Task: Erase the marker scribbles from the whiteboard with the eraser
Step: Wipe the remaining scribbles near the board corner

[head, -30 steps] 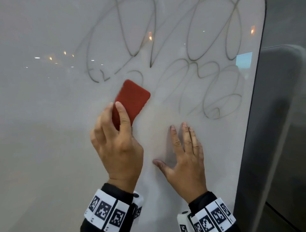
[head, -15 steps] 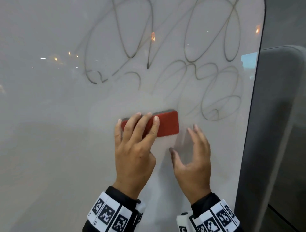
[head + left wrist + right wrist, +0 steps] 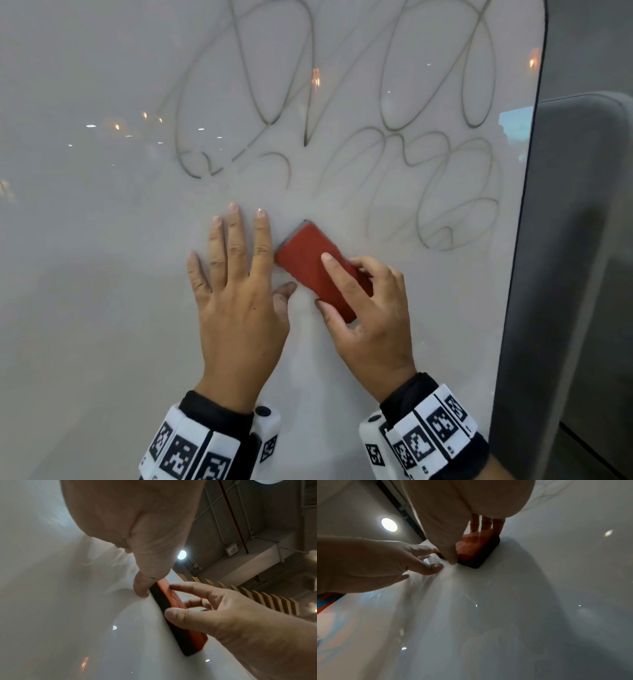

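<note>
The red eraser (image 3: 305, 260) with a dark felt underside lies tilted against the whiteboard (image 3: 102, 308), below the grey marker scribbles (image 3: 394, 137). My right hand (image 3: 342, 284) grips it, index finger across its red back, thumb on its lower edge. In the right wrist view the eraser (image 3: 476, 543) sits under those fingers. My left hand (image 3: 250, 260) lies flat on the board just left of the eraser, fingers straight and spread. In the left wrist view its thumb (image 3: 142, 588) touches the dark side of the eraser (image 3: 171, 601).
The board's dark right edge (image 3: 524, 205) runs down beside a dark grey panel (image 3: 575, 274). The scribbles span the upper middle and right of the board. Reflected ceiling lights (image 3: 116, 126) dot the glossy surface at the left.
The eraser has passed from my left hand to my right and shifted rightward, now tilted. My left hand has let go and lies flat on the board.
</note>
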A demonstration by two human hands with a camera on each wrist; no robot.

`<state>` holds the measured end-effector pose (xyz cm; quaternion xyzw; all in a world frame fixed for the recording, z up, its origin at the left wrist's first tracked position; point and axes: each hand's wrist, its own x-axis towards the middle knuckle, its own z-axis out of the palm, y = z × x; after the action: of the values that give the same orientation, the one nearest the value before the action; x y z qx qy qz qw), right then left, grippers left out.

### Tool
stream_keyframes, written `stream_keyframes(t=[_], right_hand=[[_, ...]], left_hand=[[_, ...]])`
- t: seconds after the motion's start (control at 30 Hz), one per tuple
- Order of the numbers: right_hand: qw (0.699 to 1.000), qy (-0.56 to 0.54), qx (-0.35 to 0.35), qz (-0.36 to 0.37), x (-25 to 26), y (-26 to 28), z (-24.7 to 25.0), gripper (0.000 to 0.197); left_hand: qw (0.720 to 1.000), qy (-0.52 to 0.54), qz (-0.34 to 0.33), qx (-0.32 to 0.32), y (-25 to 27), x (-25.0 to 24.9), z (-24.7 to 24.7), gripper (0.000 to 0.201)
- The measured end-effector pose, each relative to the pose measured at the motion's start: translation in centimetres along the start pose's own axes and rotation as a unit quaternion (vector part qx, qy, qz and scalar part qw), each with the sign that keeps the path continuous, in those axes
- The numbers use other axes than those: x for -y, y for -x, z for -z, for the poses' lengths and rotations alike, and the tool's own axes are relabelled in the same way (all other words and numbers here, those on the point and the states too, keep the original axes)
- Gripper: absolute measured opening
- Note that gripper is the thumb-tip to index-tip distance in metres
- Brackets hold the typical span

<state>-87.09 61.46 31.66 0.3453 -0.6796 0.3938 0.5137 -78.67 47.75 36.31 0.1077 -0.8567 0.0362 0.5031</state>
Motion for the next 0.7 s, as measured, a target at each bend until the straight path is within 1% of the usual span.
stream_keyframes(t=[0.1, 0.17, 0.23, 0.27, 0.33, 0.37, 0.4, 0.43, 0.5, 0.57, 0.63, 0.7], right_hand=[[0.998, 0.018, -0.036, -0.045, -0.9, 0.3, 0.1, 0.059], [0.993, 0.023, -0.073, -0.090, -1.2, 0.0, 0.0, 0.060], [0.990, 0.014, -0.086, -0.115, -0.4, -0.1, -0.4, 0.063], [0.990, 0.005, -0.079, -0.113, 0.2, 0.0, -0.7, 0.064], [0.996, 0.001, -0.039, -0.077, 1.0, 0.4, -0.9, 0.064], [0.998, 0.007, -0.021, -0.056, 0.9, 0.3, -0.7, 0.064], [0.999, 0.017, -0.020, -0.047, 0.4, 0.0, -0.3, 0.063], [0.998, 0.026, -0.034, -0.055, -0.3, -0.5, -0.1, 0.062], [0.991, 0.030, -0.078, -0.101, -1.1, -1.5, 0.2, 0.060], [0.988, 0.020, -0.089, -0.128, -0.6, -1.8, -0.1, 0.061], [0.993, 0.010, -0.059, -0.105, 0.5, -1.4, -0.5, 0.063], [0.998, 0.012, -0.017, -0.052, 0.5, -1.2, -0.1, 0.063]], left_hand=[[0.999, -0.038, -0.012, 0.018, 0.1, 0.4, -0.1, 0.093], [0.998, -0.051, -0.009, 0.032, 0.2, 0.4, -0.1, 0.096], [0.998, -0.058, -0.005, 0.038, 0.2, 0.3, -0.2, 0.099], [0.997, -0.060, -0.003, 0.039, 0.3, 0.3, -0.2, 0.099], [0.997, -0.060, 0.001, 0.038, 0.4, 0.2, -0.3, 0.100], [0.998, -0.059, 0.002, 0.037, 0.4, 0.1, -0.4, 0.101], [0.998, -0.057, 0.003, 0.036, 0.5, 0.1, -0.4, 0.100], [0.998, -0.055, 0.004, 0.035, 0.5, 0.1, -0.4, 0.100], [0.998, -0.054, 0.005, 0.036, 0.5, 0.0, -0.4, 0.099], [0.998, -0.052, 0.009, 0.039, 0.5, -0.2, -0.5, 0.100], [0.998, -0.050, 0.011, 0.038, 0.5, -0.4, -0.6, 0.102], [0.998, -0.048, 0.013, 0.037, 0.5, -0.4, -0.7, 0.103]])
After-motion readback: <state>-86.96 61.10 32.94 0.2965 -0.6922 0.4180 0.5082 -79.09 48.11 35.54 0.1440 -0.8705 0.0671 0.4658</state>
